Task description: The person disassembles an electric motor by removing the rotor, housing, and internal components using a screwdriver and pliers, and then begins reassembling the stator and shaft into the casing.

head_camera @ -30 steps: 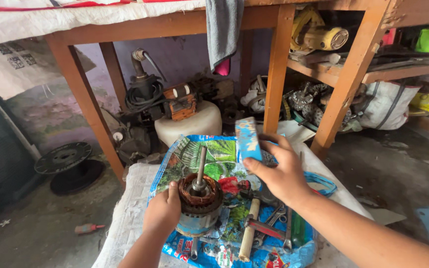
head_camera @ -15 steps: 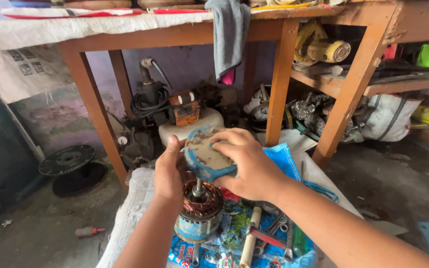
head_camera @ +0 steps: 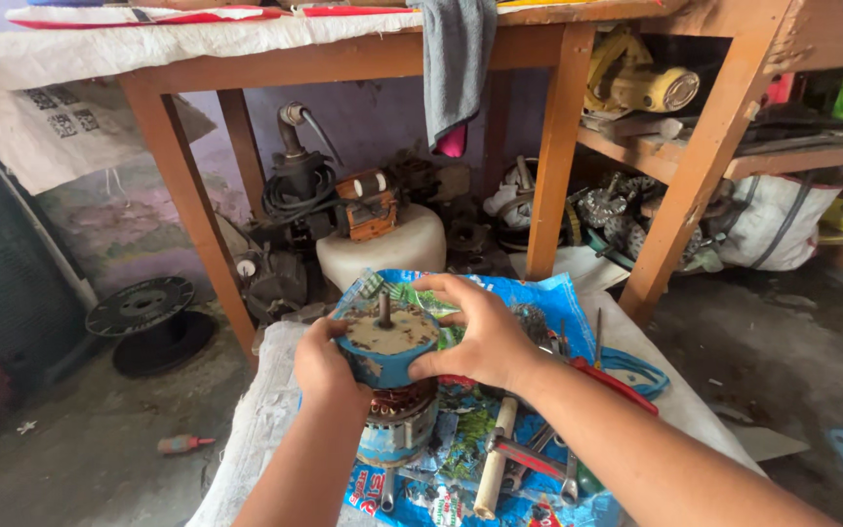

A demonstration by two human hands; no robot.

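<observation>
A blue round motor end cover [head_camera: 385,349] sits on top of a motor stator with copper windings [head_camera: 400,420], and the shaft pokes up through the cover's middle. My left hand [head_camera: 327,366] grips the cover's left side. My right hand [head_camera: 475,337] grips its right side, fingers over the far rim. The motor stands on a colourful printed plastic sheet [head_camera: 539,303] spread over a white sack [head_camera: 256,429].
Hand tools lie on the sheet to the right: a wooden-handled tool [head_camera: 493,470], spanners [head_camera: 529,459], red-handled pliers [head_camera: 617,385]. A wooden table [head_camera: 558,146] stands behind, with a pump and white tank [head_camera: 382,244] underneath. A black disc [head_camera: 140,307] and small screwdriver [head_camera: 185,444] lie on the floor at left.
My right hand brought the blue cover from the right onto the motor's shaft. Both hands now hold it, lowered over the windings.
</observation>
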